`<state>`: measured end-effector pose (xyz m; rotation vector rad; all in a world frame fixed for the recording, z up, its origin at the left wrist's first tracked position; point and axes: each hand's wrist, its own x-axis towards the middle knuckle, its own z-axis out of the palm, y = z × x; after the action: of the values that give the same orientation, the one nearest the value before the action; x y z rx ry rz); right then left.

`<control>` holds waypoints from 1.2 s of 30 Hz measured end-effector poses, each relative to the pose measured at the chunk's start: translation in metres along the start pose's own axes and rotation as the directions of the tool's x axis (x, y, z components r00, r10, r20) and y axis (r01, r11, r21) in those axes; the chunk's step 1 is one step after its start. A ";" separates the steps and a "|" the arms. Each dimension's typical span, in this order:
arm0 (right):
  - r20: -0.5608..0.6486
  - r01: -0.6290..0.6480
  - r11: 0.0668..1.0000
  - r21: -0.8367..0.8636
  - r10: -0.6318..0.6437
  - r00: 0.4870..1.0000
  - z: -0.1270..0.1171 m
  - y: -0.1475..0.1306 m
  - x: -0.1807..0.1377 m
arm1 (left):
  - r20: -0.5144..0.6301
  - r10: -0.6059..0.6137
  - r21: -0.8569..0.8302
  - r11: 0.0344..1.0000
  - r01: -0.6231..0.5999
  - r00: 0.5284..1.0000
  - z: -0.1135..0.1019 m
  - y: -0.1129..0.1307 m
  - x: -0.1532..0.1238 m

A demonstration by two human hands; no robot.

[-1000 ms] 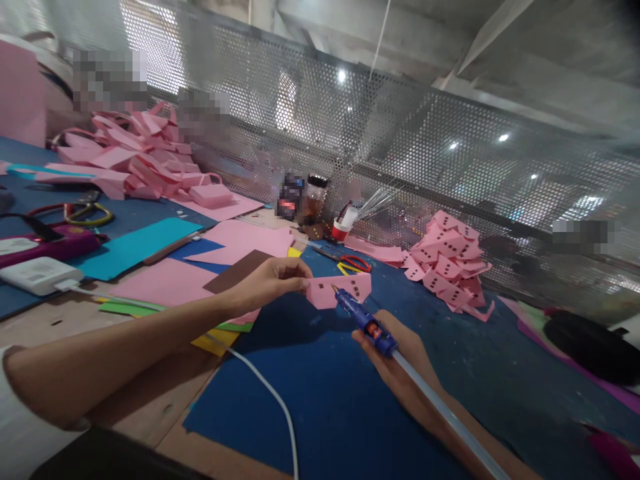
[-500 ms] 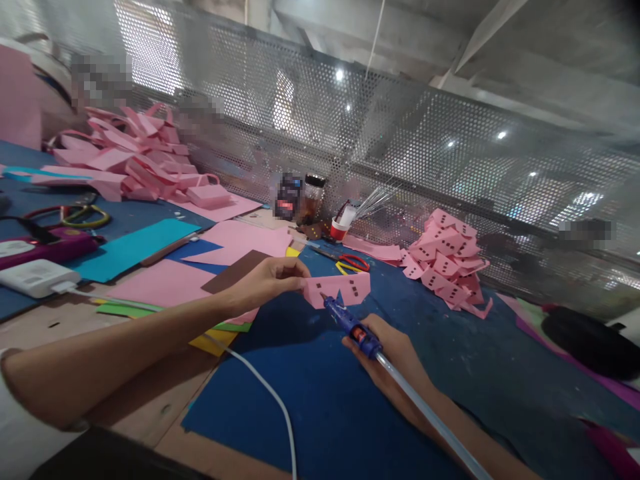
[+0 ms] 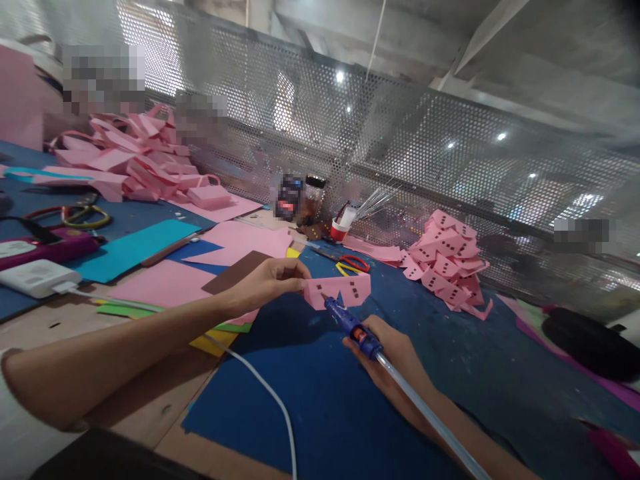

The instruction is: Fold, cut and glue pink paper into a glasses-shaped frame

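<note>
My left hand (image 3: 280, 279) pinches the left end of a folded pink paper piece (image 3: 332, 291) that bears small dark brown squares. A blue glue gun (image 3: 353, 327) is gripped in my right hand (image 3: 393, 350), and a long clear glue stick (image 3: 430, 417) sticks out of its back. The gun's nozzle is at the paper's face, beside the squares on the left; whether it touches cannot be made out. Fingers of the right hand are partly hidden behind the gun.
Dotted pink pieces (image 3: 445, 260) are heaped at the right, pink paper strips (image 3: 135, 153) at the back left. Scissors (image 3: 353, 264) lie beyond the held paper, near a red-and-white cup (image 3: 340, 230). A white cable (image 3: 270, 390) crosses the blue sheet (image 3: 250, 413). A perforated metal screen (image 3: 400, 133) stands behind.
Almost nothing differs. Both hands, the pink paper and the glue gun stay in nearly the same place.
</note>
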<state>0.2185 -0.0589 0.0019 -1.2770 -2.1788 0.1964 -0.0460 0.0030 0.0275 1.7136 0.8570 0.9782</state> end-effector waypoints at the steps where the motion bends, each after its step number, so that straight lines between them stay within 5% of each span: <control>1: 0.000 -0.001 1.000 0.004 0.001 1.000 0.000 0.000 0.000 | 0.000 0.000 0.004 1.000 0.000 1.000 0.000 0.000 0.000; 36: 0.097 -0.018 0.997 -0.077 0.025 0.995 -0.007 -0.001 -0.001 | 0.003 0.001 0.010 1.000 -0.001 1.000 -0.001 -0.001 -0.001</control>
<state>0.2225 -0.0615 0.0072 -1.3595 -2.2753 0.1906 -0.0469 0.0028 0.0269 1.7235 0.8601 0.9736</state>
